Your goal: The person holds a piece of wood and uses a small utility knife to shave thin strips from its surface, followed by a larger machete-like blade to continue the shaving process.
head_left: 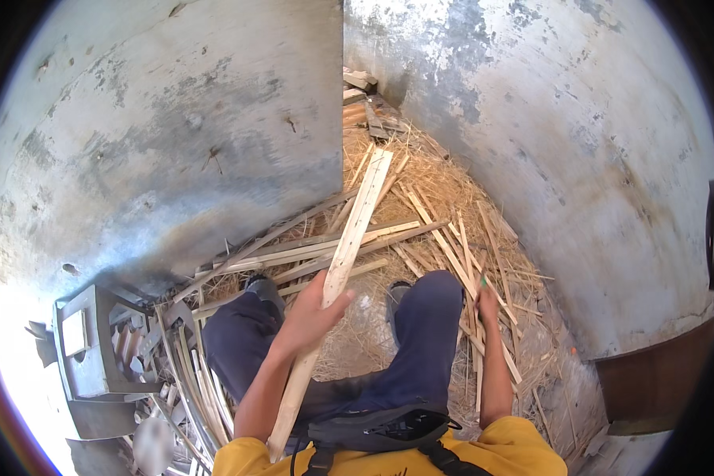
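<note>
My left hand [313, 316] is closed around a long, pale wooden plank [358, 210]. The plank slants from my lap, between my knees, up and away toward the far wall corner. Small dark marks run along its upper face. My right hand [488, 304] is lowered beside my right knee, its fingers closed on a thin thing with a green part [483, 280]; its kind is too small to tell. Loose wooden strips [444, 246] lie just beyond and beneath that hand.
Straw and wood shavings [452, 182] cover the floor between two worn plaster walls [563, 143]. More strips [198, 369] are heaped left of my legs, near a grey box-like metal frame [95, 341]. Wood pieces [361, 79] are stacked at the far corner. A brown panel [658, 377] stands at right.
</note>
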The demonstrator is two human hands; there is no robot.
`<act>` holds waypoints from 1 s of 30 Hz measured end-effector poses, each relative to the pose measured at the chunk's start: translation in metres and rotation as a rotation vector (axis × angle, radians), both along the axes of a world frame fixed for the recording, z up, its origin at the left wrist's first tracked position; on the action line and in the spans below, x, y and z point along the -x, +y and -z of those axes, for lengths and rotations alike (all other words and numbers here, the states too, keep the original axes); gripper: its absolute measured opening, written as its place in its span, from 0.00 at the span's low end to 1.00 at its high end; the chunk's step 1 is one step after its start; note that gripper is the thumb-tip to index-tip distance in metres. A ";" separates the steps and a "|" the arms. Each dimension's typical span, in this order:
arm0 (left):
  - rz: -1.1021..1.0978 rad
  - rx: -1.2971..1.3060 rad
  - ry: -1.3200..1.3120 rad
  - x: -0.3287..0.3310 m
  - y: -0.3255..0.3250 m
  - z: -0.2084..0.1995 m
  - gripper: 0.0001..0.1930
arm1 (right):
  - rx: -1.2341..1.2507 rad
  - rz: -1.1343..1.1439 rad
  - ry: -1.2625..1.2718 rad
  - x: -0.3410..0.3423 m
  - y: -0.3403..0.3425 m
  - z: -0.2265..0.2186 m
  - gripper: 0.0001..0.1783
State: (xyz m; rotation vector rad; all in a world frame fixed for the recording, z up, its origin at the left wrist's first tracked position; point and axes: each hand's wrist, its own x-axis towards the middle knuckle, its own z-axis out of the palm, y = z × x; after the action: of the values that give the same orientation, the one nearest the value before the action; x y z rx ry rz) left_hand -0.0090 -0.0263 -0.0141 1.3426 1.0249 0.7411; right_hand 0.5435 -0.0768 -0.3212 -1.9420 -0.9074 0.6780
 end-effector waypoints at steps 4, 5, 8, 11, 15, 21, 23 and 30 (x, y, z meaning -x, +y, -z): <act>-0.058 -0.022 -0.001 0.009 -0.002 -0.002 0.22 | -0.309 -0.146 0.018 0.097 0.121 -0.208 0.21; -0.064 -0.034 -0.032 0.008 -0.001 -0.004 0.22 | -0.375 -0.154 0.006 0.115 0.136 -0.245 0.20; -0.085 -0.054 -0.046 0.013 0.001 -0.005 0.20 | -0.490 -0.421 0.025 0.183 0.151 -0.331 0.17; -0.116 -0.044 -0.065 0.018 -0.002 -0.009 0.18 | -0.505 -0.719 -0.086 0.244 0.147 -0.373 0.17; -0.118 0.103 -0.122 0.024 0.001 -0.004 0.25 | -0.634 -0.964 -0.313 0.306 0.132 -0.364 0.17; -0.091 0.268 -0.282 0.029 0.001 -0.008 0.19 | -0.514 -1.119 -0.376 0.340 0.106 -0.325 0.17; -0.026 0.304 -0.296 0.035 0.003 -0.004 0.15 | -0.508 -1.150 -0.343 0.340 0.102 -0.319 0.16; 0.027 0.353 -0.410 0.027 0.005 0.002 0.17 | -0.460 -1.062 -0.226 0.338 0.098 -0.313 0.16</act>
State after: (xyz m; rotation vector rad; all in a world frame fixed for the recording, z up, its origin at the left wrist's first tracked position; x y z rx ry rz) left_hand -0.0356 -0.0215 -0.0158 0.8540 0.7631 0.7372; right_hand 0.2050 0.0213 -0.0081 -1.0356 -2.0636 0.7254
